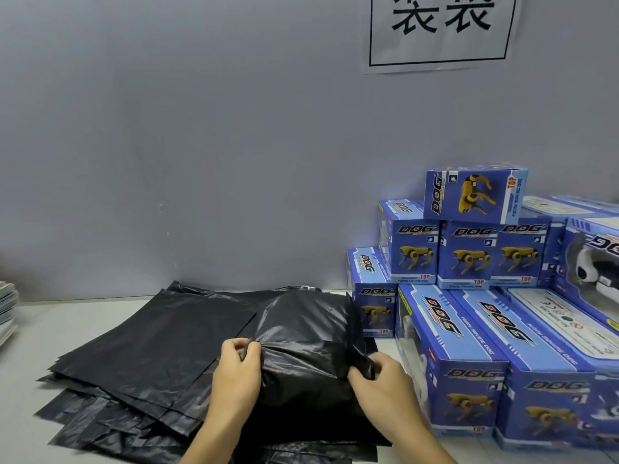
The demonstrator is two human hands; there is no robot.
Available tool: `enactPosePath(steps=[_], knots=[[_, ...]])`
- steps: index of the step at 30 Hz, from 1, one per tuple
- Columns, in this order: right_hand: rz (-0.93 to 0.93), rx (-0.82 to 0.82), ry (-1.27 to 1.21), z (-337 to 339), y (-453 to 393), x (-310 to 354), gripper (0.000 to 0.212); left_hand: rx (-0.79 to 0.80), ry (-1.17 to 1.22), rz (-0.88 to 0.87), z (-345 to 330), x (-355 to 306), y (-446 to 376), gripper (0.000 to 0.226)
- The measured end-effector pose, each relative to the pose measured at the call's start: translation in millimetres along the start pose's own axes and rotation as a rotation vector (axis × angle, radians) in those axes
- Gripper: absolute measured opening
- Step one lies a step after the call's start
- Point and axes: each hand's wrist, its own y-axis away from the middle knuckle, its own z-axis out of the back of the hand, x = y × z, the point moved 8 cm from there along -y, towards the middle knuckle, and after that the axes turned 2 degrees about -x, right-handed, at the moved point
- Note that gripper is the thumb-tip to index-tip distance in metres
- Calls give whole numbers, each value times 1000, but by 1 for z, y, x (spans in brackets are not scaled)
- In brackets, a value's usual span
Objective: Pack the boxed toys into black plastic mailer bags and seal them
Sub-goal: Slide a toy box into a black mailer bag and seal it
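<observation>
Two hands, the left hand [236, 358] and right hand [380, 373], pinch the crinkly film of a bulging black bag [304, 343], each at its own side of it. That thin plastic could tear over the box corners if tugged hard. Left of it lies a slippery pile of flat bags [140, 356]; right and beyond, glossy blue toy boxes [469, 256] are stacked.

Your white table [40, 333] runs along the wall. Flat black mailer bags [134, 356] lie fanned across its middle, blue boxed toys [469, 346] stack at its right end, and what may be booklets [6, 309] sit at its left edge.
</observation>
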Motion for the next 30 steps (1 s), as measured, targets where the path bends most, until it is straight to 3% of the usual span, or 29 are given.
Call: enactPosePath(steps=[3,8,16,18,20,24,28,30], knots=[[97,-67,11,-2,8,8,19,63,-3,20,-7,4,-1,35],[264,-92,58,-6,15,22,17,74,36,9,-12,7,-1,38],[140,46,-184,-13,16,27,39,115,244,47,-20,4,6,33],[149,35,-154,-10,17,30,47,132,274,12,-21,0,9,32],[161,25,-190,-6,20,38,40,117,268,-54,-19,-6,13,32],[219,-40,-452,6,30,56,49,124,400,-173,-20,-25,26,27],[300,-212,-535,29,35,64,24,225,605,-158,-26,-33,36,22],[315,-239,-553,38,33,68,17,275,733,-157,-25,-37,38,30]])
